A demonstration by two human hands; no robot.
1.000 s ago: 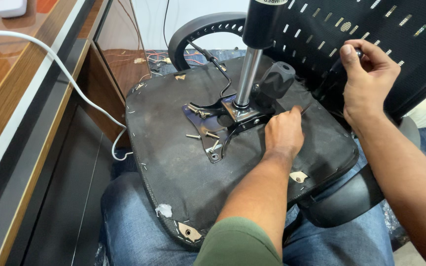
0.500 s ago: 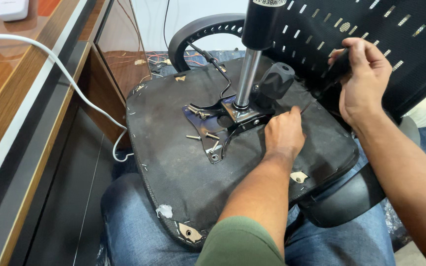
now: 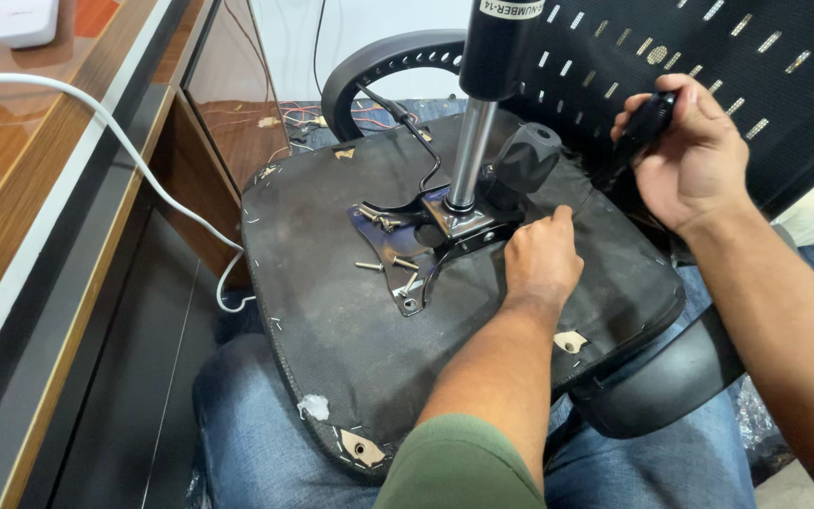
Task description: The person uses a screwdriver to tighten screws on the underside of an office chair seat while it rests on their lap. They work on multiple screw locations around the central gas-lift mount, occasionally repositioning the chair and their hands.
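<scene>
Seat underside (image 3: pixel 445 339): lying upturned across the person's lap.
Left hand (image 3: pixel 541 259): pressing fingertips on the metal plate (image 3: pixel 445 226) mid-seat, gripping nothing.
Right hand (image 3: pixel 690 155): closing around a black handle (image 3: pixel 649 121), beyond the seat's far edge.
Hidden: handle's far end.

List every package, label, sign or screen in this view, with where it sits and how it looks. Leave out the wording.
Label: a band of white printed characters on the black gas-lift cylinder, top centre, above the upturned black chair seat base; cut off by the frame edge.
White rounded plastic device: top left corner on the brown wooden desk; whether it bears a label or screen cannot be told.
No packages, signs or screens show.
</scene>
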